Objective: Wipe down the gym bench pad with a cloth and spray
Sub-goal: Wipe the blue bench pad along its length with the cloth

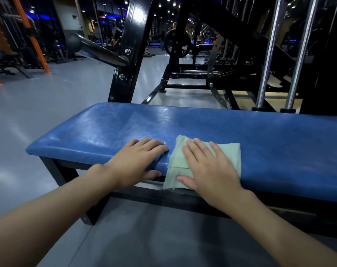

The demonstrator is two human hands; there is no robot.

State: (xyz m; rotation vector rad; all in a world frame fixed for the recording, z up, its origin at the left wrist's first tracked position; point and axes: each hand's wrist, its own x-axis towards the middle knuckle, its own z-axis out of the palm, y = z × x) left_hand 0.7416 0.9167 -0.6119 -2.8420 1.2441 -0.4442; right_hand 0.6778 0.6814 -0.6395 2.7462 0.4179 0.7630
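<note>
The blue bench pad (212, 130) lies with its long axis running left to right across the view, its rounded left end in sight and its right end cut off by the picture's edge. A folded pale green cloth (229, 151) is draped over the pad's near edge, lower flap hanging down the front, and the right hand (208, 168) presses flat on it with fingers straight and spread. Just left of the cloth the left hand (136, 160) rests open on the pad, fingers on top and thumb on its near side; beyond the pad's far edge rise a black machine frame (131, 54) and two chrome guide rods (268, 54).
</note>
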